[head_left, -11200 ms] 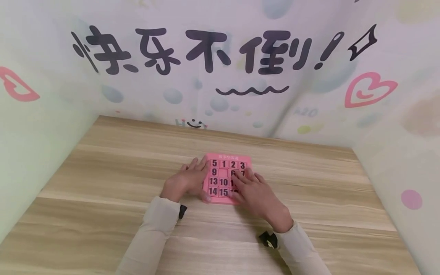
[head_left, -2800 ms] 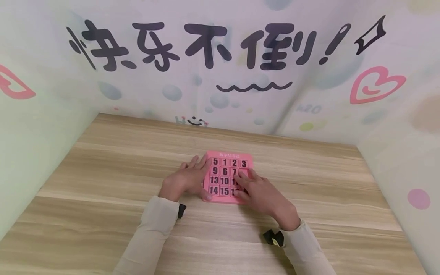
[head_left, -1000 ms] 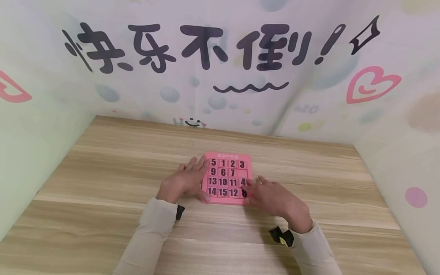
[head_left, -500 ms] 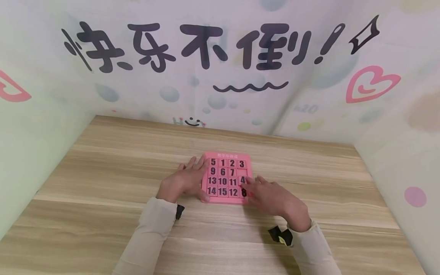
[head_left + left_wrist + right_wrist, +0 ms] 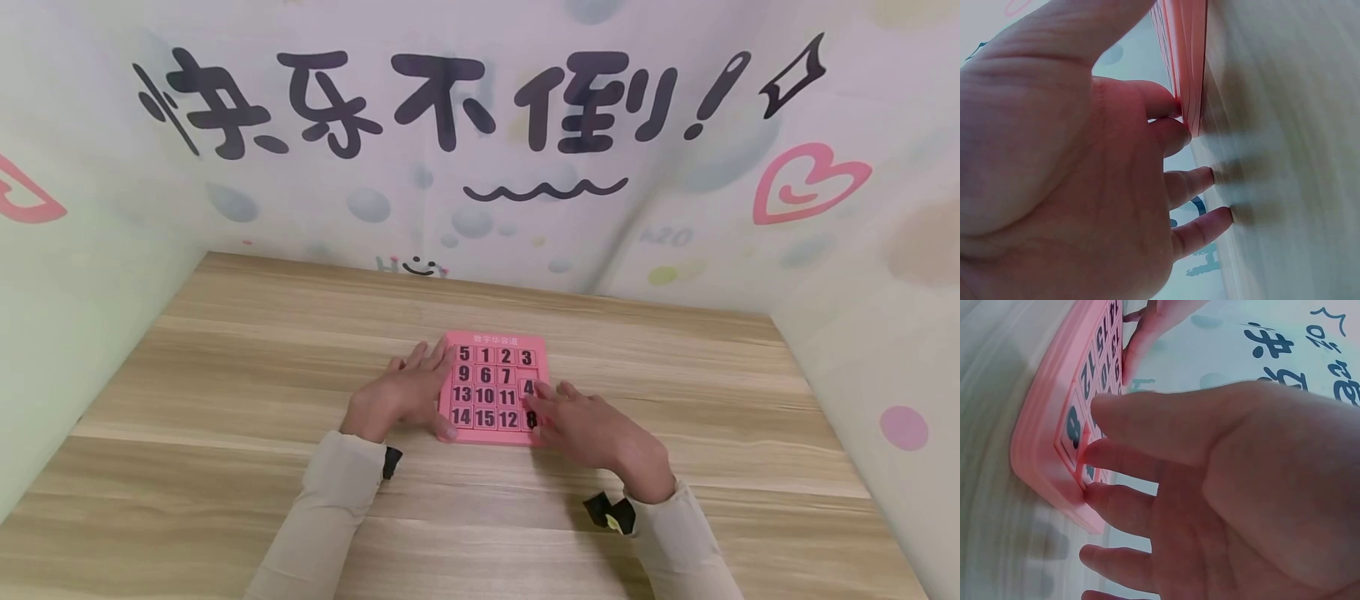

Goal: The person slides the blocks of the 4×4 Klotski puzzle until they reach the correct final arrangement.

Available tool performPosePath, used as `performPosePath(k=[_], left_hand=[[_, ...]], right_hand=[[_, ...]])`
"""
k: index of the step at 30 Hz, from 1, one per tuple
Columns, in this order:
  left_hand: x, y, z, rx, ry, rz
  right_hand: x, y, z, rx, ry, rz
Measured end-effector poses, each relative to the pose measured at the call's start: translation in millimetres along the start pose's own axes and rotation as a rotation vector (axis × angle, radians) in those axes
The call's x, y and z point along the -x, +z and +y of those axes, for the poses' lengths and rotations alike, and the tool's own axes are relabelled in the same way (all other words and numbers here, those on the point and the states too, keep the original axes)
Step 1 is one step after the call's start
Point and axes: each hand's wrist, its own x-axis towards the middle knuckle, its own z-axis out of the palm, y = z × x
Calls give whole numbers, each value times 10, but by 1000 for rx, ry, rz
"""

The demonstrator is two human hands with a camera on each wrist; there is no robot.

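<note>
A pink sliding number puzzle (image 5: 495, 437) lies flat on the table. My left hand (image 5: 405, 393) rests along its left side, thumb at the near corner. In the left wrist view, that hand's first fingers touch the puzzle edge while the others meet the tabletop. My right hand (image 5: 596, 432) is at the right side, fingertips touching the 4 tile (image 5: 528, 387). This tile sits partway between the second and third rows, a pink gap above it and another below. Under it is the 8 tile (image 5: 1073, 427), partly covered in the head view.
The wood-grain table (image 5: 262, 350) stretches around the puzzle. A printed wall sheet (image 5: 315, 208) with large black characters rises behind it. Pale walls stand at left and right. Small black pieces (image 5: 609, 512) show beside both sleeve cuffs.
Earlier, the 6 and 7 tiles shifted left, and the 4 and 8 came into view at right. Over the last second, my right fingers have slid the 4 tile upward. My left hand stays put.
</note>
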Motion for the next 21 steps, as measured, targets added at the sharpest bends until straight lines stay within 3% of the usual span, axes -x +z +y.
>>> performPosePath(k=[21], left_hand=[[8,0,9,-1,3,8]], right_hand=[[-62,33,59,-23,6,43]])
